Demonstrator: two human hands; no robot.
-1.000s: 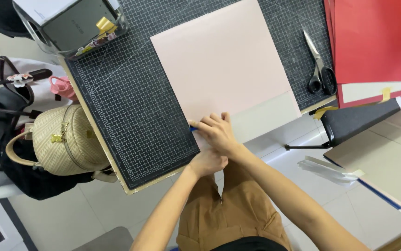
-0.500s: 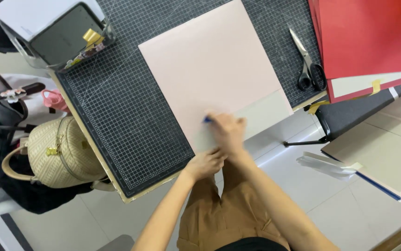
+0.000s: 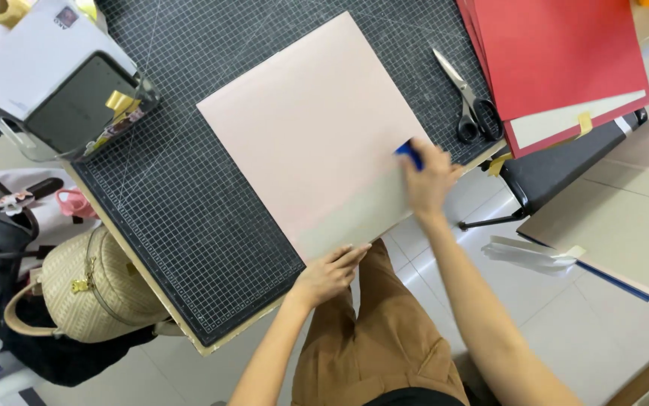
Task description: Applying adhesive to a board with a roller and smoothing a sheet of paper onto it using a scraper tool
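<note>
A large pale pink sheet [image 3: 313,128] lies on a grey board [image 3: 362,218] whose near strip shows bare, both on a black gridded cutting mat [image 3: 166,195]. My right hand [image 3: 431,179] grips a small blue tool [image 3: 409,154] and presses it on the sheet's right edge. My left hand [image 3: 332,272] rests flat with fingertips on the board's near corner, holding nothing.
Scissors [image 3: 466,98] lie on the mat's right part beside a stack of red sheets [image 3: 558,60]. Grey boards [image 3: 625,218] sit at the right over a black stool [image 3: 558,169]. A clear bin with a box [image 3: 61,90] stands at upper left; bags [image 3: 76,286] sit on the floor at left.
My right hand has slid the blue tool along the sheet from the near left corner toward the right edge. The left hand stayed at the board's near corner.
</note>
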